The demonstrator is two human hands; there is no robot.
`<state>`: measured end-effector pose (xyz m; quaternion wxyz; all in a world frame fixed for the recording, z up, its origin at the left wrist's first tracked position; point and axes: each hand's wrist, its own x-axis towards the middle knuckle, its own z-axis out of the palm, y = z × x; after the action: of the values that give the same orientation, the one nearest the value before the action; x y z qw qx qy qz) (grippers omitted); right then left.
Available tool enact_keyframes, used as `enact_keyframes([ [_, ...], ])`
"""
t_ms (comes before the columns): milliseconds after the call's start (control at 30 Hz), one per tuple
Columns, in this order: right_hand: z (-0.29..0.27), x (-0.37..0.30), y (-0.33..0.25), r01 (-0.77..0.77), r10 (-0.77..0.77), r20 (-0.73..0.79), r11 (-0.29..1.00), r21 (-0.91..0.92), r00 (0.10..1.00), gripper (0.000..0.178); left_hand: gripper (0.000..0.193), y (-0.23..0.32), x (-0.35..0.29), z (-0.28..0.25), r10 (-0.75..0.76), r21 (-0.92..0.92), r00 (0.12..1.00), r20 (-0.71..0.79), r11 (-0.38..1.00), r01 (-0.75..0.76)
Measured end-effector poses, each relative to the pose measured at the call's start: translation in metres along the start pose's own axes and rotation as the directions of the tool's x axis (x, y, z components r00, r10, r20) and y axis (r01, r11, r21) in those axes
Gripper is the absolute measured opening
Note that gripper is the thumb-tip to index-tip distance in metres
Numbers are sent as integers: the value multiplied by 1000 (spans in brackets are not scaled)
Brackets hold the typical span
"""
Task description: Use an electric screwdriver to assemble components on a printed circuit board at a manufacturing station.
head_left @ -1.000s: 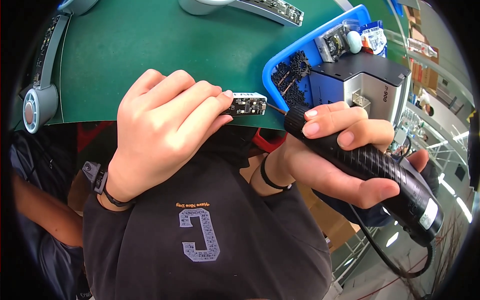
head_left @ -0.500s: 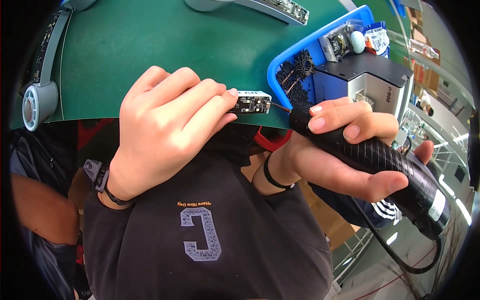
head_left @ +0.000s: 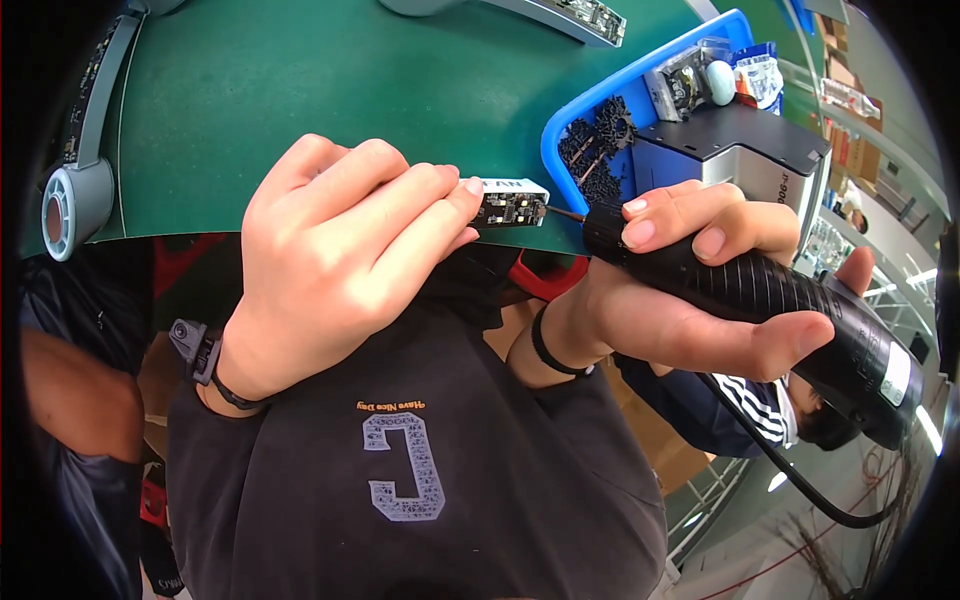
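My left hand [head_left: 345,235] is closed around a slim white-sided part with a black circuit board [head_left: 512,209], whose right end sticks out past my fingertips. My fingers hide the rest of it. In my right hand [head_left: 690,285] lies a black corded electric screwdriver [head_left: 770,295], gripped along its ribbed body. Its thin bit [head_left: 567,214] points left and meets, or nearly meets, the end of the board; actual contact is too small to tell. Both hands are over the near edge of the green table [head_left: 240,90].
A blue bin [head_left: 553,140] at the right holds black screws [head_left: 600,150] and small bags. Beside it stands a black-and-silver box [head_left: 725,145]. Grey handle-shaped parts with boards lie at the far left [head_left: 95,130] and far edge [head_left: 570,20]. Another person's arm [head_left: 85,400] shows at left.
The screwdriver's rear end has swung slightly right and up, and its bit stays at the board's end. The board and my left hand have shifted very slightly right.
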<state>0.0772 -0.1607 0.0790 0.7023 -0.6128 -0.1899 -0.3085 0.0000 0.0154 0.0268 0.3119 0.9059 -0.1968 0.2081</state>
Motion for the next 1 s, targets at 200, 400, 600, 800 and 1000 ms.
enact_keyframes([
  [200,-3,3,0,11,-10,16,998,-62,1000,69,35,2,0,1,-8,2,1000,-8,1000,8],
  [400,2,0,1,54,-52,21,991,-126,998,70,34,1,1,1,-9,-6,1000,-5,1000,9],
  [600,8,-13,5,109,-103,-56,989,105,993,72,33,0,4,-3,-26,-23,999,29,999,27],
  [800,3,-13,7,75,-75,2,990,116,997,71,33,1,5,-4,-33,-28,999,43,999,34],
  [1000,-4,-14,5,38,-44,56,993,107,997,70,34,0,4,-2,-36,-32,999,30,999,37],
])
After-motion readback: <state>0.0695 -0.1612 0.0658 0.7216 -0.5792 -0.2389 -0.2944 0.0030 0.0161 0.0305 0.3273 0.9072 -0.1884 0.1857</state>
